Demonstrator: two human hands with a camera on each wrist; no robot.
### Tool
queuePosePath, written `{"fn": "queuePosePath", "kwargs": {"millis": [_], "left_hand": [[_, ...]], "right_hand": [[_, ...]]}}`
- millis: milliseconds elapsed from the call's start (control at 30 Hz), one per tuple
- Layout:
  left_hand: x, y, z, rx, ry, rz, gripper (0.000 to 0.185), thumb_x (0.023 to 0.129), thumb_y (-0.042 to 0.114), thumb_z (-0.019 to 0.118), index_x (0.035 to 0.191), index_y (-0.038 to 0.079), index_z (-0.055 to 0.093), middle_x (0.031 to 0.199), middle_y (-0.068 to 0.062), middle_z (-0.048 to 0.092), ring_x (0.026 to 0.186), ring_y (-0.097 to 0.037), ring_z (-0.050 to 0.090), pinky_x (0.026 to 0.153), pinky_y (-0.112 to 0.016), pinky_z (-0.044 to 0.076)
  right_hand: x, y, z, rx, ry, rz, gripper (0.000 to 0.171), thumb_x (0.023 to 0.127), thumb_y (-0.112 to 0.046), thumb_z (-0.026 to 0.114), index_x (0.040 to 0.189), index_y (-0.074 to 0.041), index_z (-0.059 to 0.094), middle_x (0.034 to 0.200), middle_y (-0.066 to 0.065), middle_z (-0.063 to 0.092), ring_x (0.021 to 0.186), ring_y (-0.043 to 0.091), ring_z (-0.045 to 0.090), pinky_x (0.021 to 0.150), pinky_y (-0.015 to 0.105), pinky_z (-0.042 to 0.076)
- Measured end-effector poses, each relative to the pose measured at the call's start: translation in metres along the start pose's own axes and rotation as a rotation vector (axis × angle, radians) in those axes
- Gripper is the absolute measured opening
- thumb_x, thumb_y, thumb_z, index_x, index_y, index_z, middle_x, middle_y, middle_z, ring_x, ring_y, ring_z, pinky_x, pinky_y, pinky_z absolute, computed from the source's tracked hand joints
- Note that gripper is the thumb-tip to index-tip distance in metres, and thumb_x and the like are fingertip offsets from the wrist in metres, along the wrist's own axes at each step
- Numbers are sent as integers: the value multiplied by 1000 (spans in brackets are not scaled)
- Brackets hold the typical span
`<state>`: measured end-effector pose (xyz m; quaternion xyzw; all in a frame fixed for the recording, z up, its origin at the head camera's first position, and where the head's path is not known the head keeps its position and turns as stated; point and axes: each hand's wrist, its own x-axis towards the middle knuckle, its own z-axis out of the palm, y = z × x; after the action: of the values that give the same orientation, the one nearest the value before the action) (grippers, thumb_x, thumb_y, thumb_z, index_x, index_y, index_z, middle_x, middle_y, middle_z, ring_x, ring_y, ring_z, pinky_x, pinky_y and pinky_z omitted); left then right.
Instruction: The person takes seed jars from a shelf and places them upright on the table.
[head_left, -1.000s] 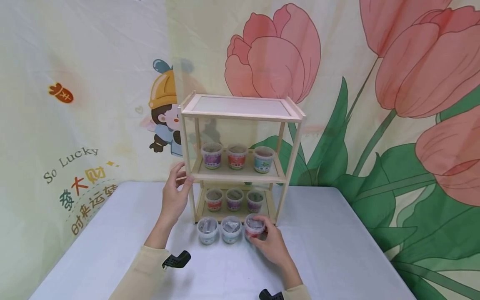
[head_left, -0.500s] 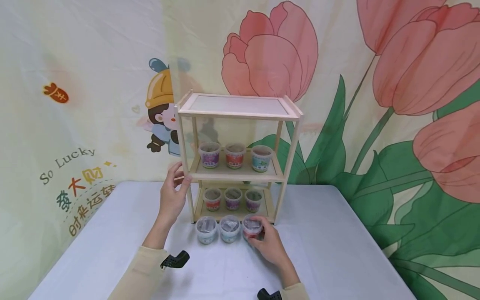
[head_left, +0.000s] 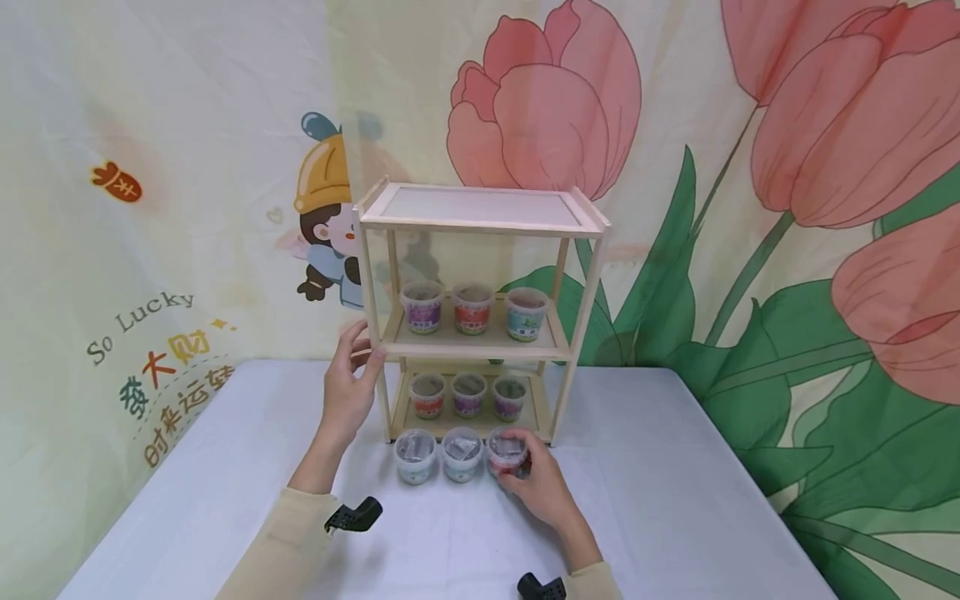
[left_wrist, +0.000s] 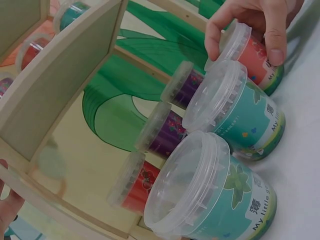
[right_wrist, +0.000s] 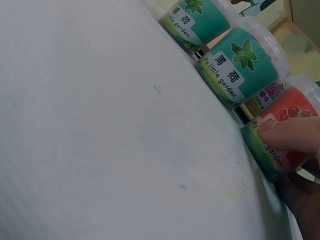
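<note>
A three-tier wooden shelf [head_left: 480, 218] stands at the back of the white table. My left hand [head_left: 351, 379] grips its front left post at the middle tier. Three lidded tubs stand in a row on the table before the shelf. My right hand [head_left: 537, 483] holds the rightmost one, a red-labelled tub [head_left: 507, 452] [right_wrist: 280, 131] [left_wrist: 252, 49], with thumb and fingers around it. Beside it stand two teal mint tubs [head_left: 461, 455] [head_left: 415, 457] [left_wrist: 239, 112] [right_wrist: 239, 68]. Three more tubs sit on the middle shelf [head_left: 472, 308] and three on the bottom shelf [head_left: 468, 395].
The white tablecloth [head_left: 660, 492] spreads wide to the right and left of the shelf. A printed tulip backdrop [head_left: 750, 208] hangs close behind the shelf. Black wrist camera mounts [head_left: 352, 517] show on both forearms.
Nothing has visibly moved among the hands and tubs; only the head view has shifted slightly.
</note>
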<state>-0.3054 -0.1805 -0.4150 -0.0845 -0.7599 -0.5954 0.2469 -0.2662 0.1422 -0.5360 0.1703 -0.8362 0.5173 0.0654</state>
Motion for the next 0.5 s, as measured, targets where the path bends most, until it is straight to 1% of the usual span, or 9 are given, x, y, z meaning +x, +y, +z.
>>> {"fn": "queuePosePath", "kwargs": {"millis": [167, 300, 400, 500], "left_hand": [[1, 1, 0, 0, -1, 3, 56, 110, 28, 62, 161, 26, 42, 140, -19, 55, 129, -38, 57, 105, -60, 47], [0, 0, 0, 4, 1, 5, 55, 109, 28, 62, 160, 26, 43, 138, -19, 56, 129, -38, 57, 104, -60, 48], [0, 0, 1, 9, 4, 3, 54, 109, 28, 62, 160, 26, 43, 138, -19, 56, 128, -38, 58, 104, -59, 49], [1, 1, 1, 13, 1, -5, 55, 110, 28, 62, 161, 26, 42, 139, -19, 56, 129, -38, 58, 104, -59, 48]], "right_hand": [[1, 1, -6, 33, -45, 26, 62, 89, 2, 83, 141, -20, 57, 146, 10, 59, 135, 32, 58, 110, 47, 50], [0, 4, -8, 40, -68, 22, 63, 90, 2, 82, 143, -20, 57, 148, 10, 58, 137, 33, 57, 112, 47, 49], [-1, 4, -10, 27, -82, 9, 65, 90, 4, 81, 145, -21, 56, 150, 11, 57, 139, 34, 56, 113, 49, 47], [-2, 3, -13, 15, -92, -7, 69, 89, 11, 76, 147, -21, 56, 152, 11, 55, 142, 35, 53, 116, 50, 44]]}}
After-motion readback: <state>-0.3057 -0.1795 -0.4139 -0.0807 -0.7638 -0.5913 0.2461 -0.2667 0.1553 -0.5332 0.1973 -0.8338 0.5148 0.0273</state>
